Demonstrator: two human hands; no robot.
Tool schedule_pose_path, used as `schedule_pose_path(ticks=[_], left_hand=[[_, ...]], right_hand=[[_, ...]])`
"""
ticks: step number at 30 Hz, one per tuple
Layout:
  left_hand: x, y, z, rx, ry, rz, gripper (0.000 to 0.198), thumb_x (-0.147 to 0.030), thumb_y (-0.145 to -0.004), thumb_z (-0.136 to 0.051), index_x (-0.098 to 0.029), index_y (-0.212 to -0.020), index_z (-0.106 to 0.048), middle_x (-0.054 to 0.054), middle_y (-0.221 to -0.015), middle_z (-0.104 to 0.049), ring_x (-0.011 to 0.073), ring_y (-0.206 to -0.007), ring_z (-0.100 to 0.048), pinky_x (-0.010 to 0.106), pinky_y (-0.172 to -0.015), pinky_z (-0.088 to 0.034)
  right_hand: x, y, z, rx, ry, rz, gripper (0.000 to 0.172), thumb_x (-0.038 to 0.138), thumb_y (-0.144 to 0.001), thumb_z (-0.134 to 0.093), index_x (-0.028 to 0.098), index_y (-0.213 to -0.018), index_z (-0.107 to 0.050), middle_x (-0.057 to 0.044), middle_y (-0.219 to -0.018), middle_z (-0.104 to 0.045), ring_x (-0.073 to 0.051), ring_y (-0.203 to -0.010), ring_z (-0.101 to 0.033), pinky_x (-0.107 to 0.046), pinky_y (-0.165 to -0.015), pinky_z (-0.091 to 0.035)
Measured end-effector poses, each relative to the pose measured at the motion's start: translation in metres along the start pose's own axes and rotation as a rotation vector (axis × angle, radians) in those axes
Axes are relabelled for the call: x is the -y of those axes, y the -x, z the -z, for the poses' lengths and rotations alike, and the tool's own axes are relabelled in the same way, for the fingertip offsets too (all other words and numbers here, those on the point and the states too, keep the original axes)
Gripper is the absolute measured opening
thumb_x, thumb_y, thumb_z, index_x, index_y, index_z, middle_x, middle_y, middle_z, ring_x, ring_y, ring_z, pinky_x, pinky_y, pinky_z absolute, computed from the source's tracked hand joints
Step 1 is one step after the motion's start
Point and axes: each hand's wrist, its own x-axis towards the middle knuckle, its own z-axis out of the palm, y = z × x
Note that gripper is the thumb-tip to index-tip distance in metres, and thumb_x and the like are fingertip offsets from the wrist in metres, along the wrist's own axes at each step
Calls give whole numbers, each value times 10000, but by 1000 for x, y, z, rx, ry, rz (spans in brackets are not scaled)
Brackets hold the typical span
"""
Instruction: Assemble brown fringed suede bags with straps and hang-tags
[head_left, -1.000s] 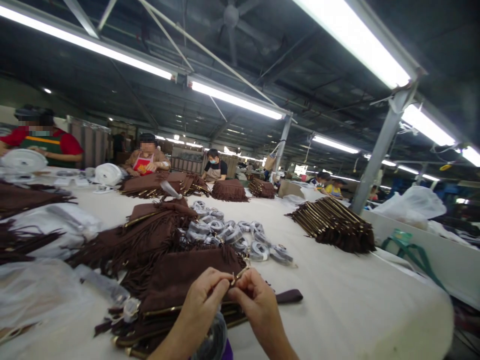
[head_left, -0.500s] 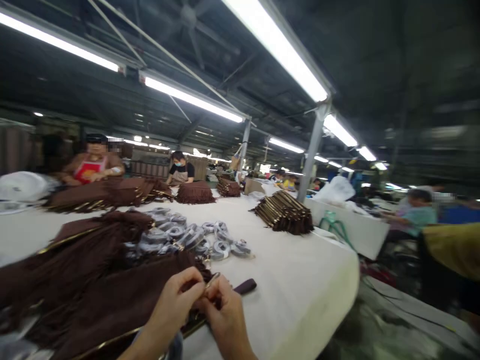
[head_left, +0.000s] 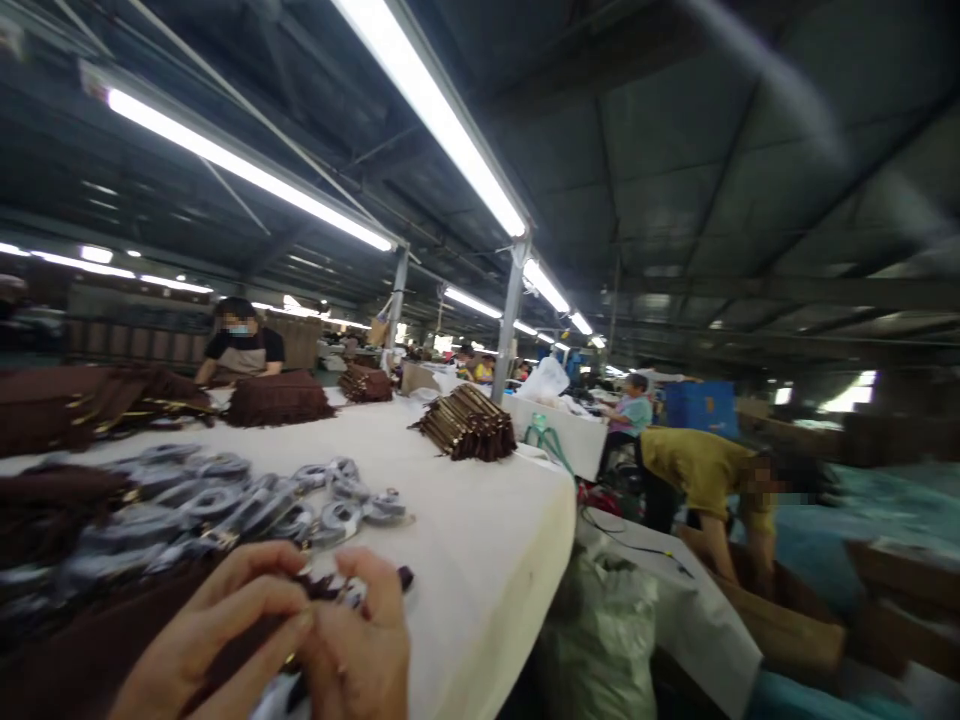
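One small, half-hidden gold-coloured piece is apparently being pinched between left hand and right hand, pressed together beside brown fabric, with steady holding seemingly being called for next.

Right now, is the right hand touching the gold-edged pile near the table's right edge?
Apart. The head view shows white table between the right hand and the gold-edged pile.
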Motion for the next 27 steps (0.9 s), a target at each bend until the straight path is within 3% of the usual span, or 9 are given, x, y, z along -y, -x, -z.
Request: schedule_pose_path(ticks=[3, 5, 8, 13, 16, 18, 20, 22, 27], left_hand=[[-38, -9, 28, 126, -25, 18, 222, -360, -850, -581, -227, -695, -666, 32, -1005, -648, 193, -973, -612, 233, -839, -508], [-42, -14, 51, 279, -86, 104, 169, -313, -880, -533, -219, -853, -671, 34, -1052, -658, 175, -948, -612, 256, -878, -492], [-20, 1, 96, 433, -372, 270, 243, -272, -850, -565, -220, -1082, -611, 44, -1115, -654, 196, -1006, -600, 307, -919, -472], [38, 58, 147, 641, -853, 403, 401, -165, -696, -643, -180, -1095, -604, 132, -1218, -606, 314, -1143, -545, 429, -985, -412], [61, 69, 155, 610, -789, 492, 141, -164, -788, -521, -184, -874, -630, 114, -975, -675, 288, -948, -620, 383, -861, -442], [67, 65, 158, 554, -710, 541, 218, -186, -857, -421, -200, -736, -603, 61, -754, -652, 233, -759, -620, 315, -750, -434], [71, 56, 161, 507, -660, 558, 281, -221, -879, -392, -211, -665, -574, 17, -646, -598, 192, -653, -572, 268, -669, -399], [75, 49, 166, 456, -597, 565, 284, -250, -874, -404, -214, -642, -563, -8, -616, -562, 168, -621, -529, 244, -624, -367], [88, 46, 171, 278, -464, 595, 285, -332, -873, -401, -209, -671, -559, -23, -651, -541, 163, -662, -495, 239, -637, -366]], right_hand=[[10, -11, 22, -8, -6, 150, 202, 205, -930, -550, 232, -844, -730, -73, -1039, -666, -189, -890, -641, -280, -723, -563], [9, -22, 33, 5, -68, 210, 152, 164, -891, -599, 244, -880, -727, -65, -1033, -681, -208, -967, -634, -318, -837, -543], [3, -34, 43, 198, -259, 162, 177, 118, -890, -577, 249, -896, -695, -43, -983, -692, -165, -891, -654, -258, -797, -531], [-2, -12, 15, 627, -720, -268, 234, 267, -914, -563, 204, -693, -607, -25, -811, -642, -134, -635, -622, -231, -586, -488], [-2, 15, -22, 961, -819, -495, 222, 319, -894, -556, 191, -713, -567, -41, -916, -670, -84, -469, -547, -252, -569, -481], [2, 28, -42, 1084, -736, -498, 176, 266, -881, -522, 209, -717, -551, -29, -832, -691, -150, -604, -643, -297, -712, -508], [6, 34, -56, 1096, -629, -403, 172, 200, -860, -482, 229, -703, -547, -56, -854, -714, -243, -980, -673, -348, -881, -475], [8, 38, -66, 1069, -552, -320, 188, 155, -839, -453, 235, -699, -551, -105, -1114, -696, -251, -1293, -496, -358, -981, -421], [3, 57, -86, 1190, -460, -192, 219, 43, -750, -435, 225, -750, -557, -110, -1358, -586, -211, -1237, -556, -288, -961, -432]])
